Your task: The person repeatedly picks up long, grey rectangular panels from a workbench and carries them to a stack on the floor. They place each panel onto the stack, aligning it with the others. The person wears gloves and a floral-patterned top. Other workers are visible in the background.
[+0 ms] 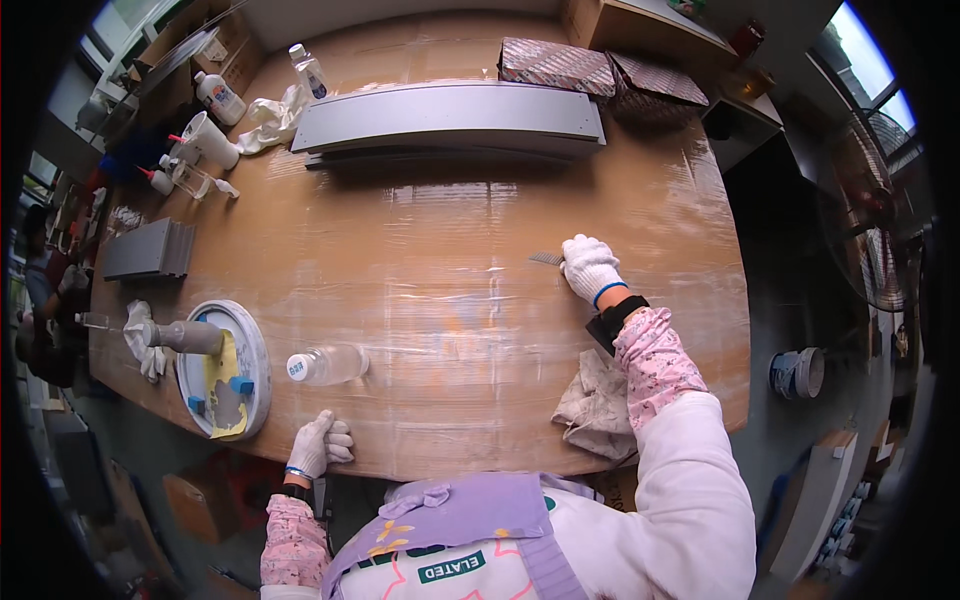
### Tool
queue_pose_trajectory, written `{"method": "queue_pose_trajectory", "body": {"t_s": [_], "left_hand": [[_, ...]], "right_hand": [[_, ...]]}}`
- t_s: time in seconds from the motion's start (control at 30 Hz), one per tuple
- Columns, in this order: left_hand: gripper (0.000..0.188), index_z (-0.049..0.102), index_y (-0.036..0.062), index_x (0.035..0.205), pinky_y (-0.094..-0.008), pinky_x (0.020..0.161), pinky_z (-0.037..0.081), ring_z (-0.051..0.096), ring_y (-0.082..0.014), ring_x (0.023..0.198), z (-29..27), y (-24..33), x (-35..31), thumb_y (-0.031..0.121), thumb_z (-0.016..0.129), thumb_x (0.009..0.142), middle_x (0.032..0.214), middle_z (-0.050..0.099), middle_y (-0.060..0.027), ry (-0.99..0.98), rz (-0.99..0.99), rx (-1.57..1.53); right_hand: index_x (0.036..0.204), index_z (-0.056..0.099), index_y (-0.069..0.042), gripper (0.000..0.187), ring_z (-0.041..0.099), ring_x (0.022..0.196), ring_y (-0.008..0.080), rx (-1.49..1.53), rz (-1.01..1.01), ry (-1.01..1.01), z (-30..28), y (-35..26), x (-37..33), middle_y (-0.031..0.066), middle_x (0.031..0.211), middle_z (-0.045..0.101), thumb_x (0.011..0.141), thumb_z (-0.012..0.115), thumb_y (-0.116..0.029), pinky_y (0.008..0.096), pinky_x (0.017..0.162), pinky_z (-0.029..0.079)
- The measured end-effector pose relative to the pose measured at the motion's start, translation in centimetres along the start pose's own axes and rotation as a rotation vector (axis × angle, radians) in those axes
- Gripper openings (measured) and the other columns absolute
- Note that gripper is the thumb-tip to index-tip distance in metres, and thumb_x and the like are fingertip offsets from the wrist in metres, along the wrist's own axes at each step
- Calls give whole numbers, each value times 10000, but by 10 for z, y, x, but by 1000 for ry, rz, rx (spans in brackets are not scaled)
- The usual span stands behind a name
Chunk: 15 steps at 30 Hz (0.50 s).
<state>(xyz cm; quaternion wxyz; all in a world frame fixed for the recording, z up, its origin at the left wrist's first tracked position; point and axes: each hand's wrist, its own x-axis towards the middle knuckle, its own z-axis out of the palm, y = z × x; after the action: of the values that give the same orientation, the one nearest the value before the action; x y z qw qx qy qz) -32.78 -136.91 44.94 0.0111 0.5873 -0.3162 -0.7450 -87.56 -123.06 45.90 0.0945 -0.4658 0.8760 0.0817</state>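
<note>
My right hand (592, 268), in a white knit glove, is closed on one end of a small thin grey ridged strip (545, 258) over the right half of the table. Most of that strip's inner end is hidden by the glove. At the table's near edge rests my left hand (320, 443), gloved too, with its fingers curled in; whatever lies inside them, if anything, is hidden. Just beyond it a clear plastic bottle (335, 365) lies on its side. Near my right forearm is a crumpled, stained cloth (597, 405).
Film covers the brown table (440, 250). Long grey metal panels (450, 118) are stacked at the back, shorter grey pieces (150, 250) at the left. A round white lid (262, 375) carries a bottle (185, 337) and blue blocks. Several bottles and a white cup (210, 140) stand back left.
</note>
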Motion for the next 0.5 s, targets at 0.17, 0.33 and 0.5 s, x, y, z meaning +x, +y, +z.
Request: {"method": "queue_pose_trajectory", "body": {"t_s": [0.17,0.33,0.5], "left_hand": [[406,566,24,843,-299,425,492,533,-163,429,-2,1,3,401,495,977,624,566,-58,-56,-13,-54],[419,578,33,856,-305,432,505,552,-169,435,0,0,0,425,493,977,636,592,-66,-11,33,42],[433,584,44,893,-306,443,518,571,-174,449,-2,-1,2,456,481,980,666,613,-77,-10,45,85]], "right_hand": [[989,676,-115,259,562,1111,329,83,36,-135,-15,5,-2,155,1119,604,819,657,-309,433,936,480],[979,654,-103,253,619,1006,319,406,199,-134,-26,6,-47,147,1023,656,840,625,-312,414,861,493],[926,623,-91,231,641,902,324,662,172,-265,-48,10,-146,136,882,673,848,605,-307,413,789,481]]}}
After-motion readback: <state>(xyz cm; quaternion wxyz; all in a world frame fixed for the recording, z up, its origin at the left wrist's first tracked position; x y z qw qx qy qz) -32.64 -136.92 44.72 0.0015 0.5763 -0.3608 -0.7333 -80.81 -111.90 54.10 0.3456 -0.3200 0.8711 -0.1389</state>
